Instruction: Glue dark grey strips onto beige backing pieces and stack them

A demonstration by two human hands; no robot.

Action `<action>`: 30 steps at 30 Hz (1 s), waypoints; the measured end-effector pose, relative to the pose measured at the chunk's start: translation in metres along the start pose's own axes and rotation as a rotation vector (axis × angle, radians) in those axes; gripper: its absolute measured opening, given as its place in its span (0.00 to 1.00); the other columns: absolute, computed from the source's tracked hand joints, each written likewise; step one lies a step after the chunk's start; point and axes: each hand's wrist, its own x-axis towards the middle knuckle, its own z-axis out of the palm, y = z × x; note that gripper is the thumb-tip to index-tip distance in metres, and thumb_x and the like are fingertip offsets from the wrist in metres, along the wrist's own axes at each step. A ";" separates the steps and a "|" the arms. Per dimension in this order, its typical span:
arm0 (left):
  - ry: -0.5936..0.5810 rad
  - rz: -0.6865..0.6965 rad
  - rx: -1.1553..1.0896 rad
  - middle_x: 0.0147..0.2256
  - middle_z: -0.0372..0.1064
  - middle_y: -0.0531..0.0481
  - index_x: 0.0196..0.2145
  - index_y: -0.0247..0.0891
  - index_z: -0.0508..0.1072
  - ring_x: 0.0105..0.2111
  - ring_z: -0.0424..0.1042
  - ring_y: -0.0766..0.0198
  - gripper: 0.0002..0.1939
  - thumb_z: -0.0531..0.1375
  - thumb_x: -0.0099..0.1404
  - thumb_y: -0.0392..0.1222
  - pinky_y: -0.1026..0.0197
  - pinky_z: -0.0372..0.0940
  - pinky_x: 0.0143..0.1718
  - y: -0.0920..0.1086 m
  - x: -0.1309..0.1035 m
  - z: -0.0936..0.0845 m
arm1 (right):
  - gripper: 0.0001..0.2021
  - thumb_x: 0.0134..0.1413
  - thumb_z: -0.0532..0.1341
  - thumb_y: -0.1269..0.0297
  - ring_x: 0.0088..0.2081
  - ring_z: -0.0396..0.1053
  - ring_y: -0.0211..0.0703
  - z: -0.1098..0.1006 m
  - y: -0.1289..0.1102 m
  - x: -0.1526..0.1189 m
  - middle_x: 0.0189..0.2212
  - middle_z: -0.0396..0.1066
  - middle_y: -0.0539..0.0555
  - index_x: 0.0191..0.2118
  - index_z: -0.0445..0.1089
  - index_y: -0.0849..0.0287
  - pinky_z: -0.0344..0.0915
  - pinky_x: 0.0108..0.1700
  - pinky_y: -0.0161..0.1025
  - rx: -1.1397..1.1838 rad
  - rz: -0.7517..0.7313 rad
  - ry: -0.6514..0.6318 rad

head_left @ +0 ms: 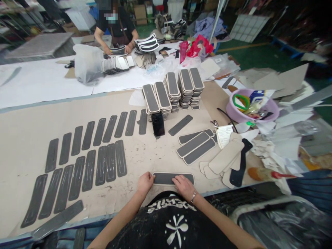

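Note:
A rounded rectangular panel (166, 177), grey with a beige border, lies flat at the table's near edge. At its left end, my left hand (145, 182) has thumb and fingers pinched together on the panel. My right hand (184, 187) grips it right of the middle, fingers curled over the grey face. Beyond lie several similar bordered panels (193, 144), overlapping. A single dark grey strip (181, 125) rests apart near a black phone (158, 124), which leans against stacks of bordered panels (164, 95). Two rows of glossy dark strips (89, 169) spread to the left.
Beige blanks (225, 152) and a black piece (240, 164) lie at right, beside a notepad (224, 135). A purple basin (233, 112) holds assorted items. A brush-like tool with a red tip (269, 174) lies near the edge. Across the table, a masked co-worker (116, 34) handles pieces.

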 end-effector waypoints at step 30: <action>0.001 0.003 0.044 0.24 0.69 0.50 0.26 0.39 0.66 0.27 0.68 0.64 0.13 0.51 0.62 0.49 0.64 0.51 0.27 0.004 -0.002 0.000 | 0.24 0.58 0.52 0.60 0.60 0.49 0.48 0.015 0.001 -0.015 0.57 0.59 0.58 0.59 0.54 0.61 0.52 0.59 0.48 0.098 -0.085 -0.005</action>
